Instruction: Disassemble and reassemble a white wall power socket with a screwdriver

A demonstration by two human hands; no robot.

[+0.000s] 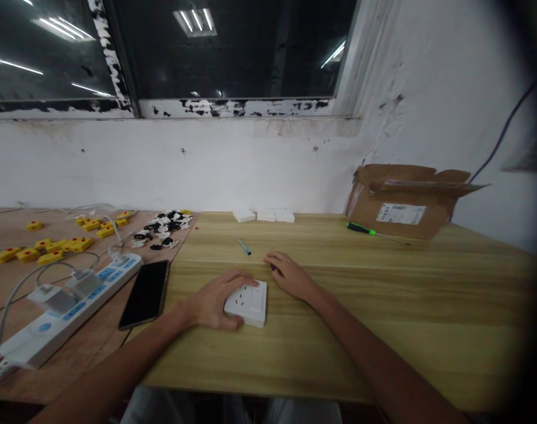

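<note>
A white wall socket panel [253, 301] lies face up on the wooden table. My left hand [218, 299] grips it from the left, thumb at the near edge and fingers over the far edge. Just beyond the panel's right side, my right hand [290, 275] rests on the table with its fingers curled round a small dark object [272, 267], mostly hidden. A small teal screwdriver [244, 246] lies on the table ahead of both hands.
White panels [275, 215] line the wall side. A cardboard box [403, 200] and green-black screwdriver [361, 228] are at back right. Leftward are a phone [145, 293], a power strip [80, 306], yellow blocks [52, 248] and black-and-white parts [165, 225].
</note>
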